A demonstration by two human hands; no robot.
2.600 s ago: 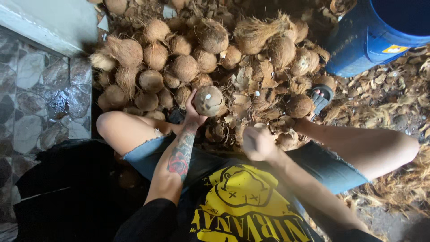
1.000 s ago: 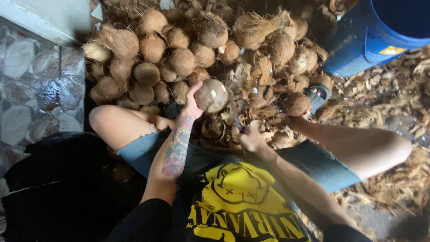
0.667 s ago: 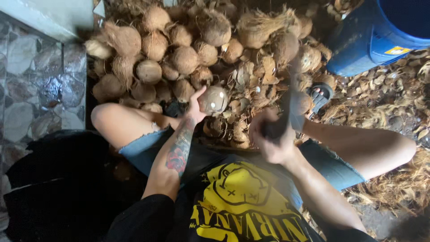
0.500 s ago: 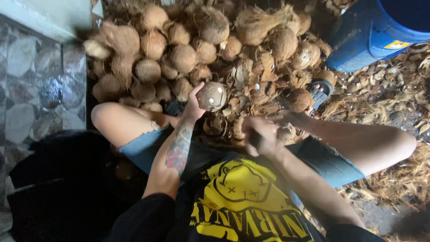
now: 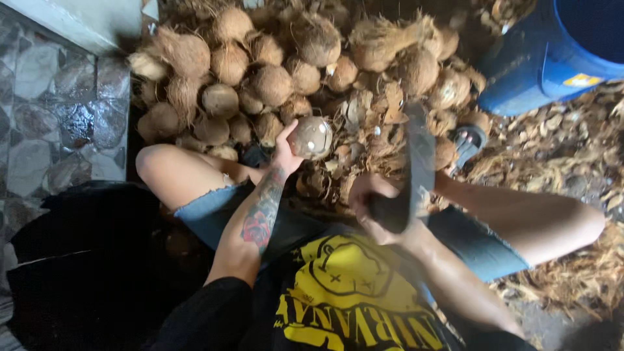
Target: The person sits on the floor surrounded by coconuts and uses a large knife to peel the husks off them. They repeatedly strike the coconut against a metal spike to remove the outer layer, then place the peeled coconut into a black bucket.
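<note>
While the left hand [image 5: 281, 151] cups a husked coconut [image 5: 310, 137] out over the lap, fingers wrapped behind it, the right hand [image 5: 377, 208] is clenched on the handle of a raised, blurred blade [image 5: 419, 156]. A mistimed chop could glance off the round shell into the holding thumb. Beyond lies the coconut pile [image 5: 273, 84], with a blue barrel [image 5: 552, 58] to the right.

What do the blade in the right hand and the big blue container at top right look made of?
The blade, held in the right hand, looks like dull grey metal: flat, long, no shine, though motion blur leaves the finish open. Its handle is dark; material unclear. The blue barrel looks like smooth moulded plastic, judging by its even colour and soft sheen. The left hand holds a husked coconut, brown and hard-shelled.
</note>
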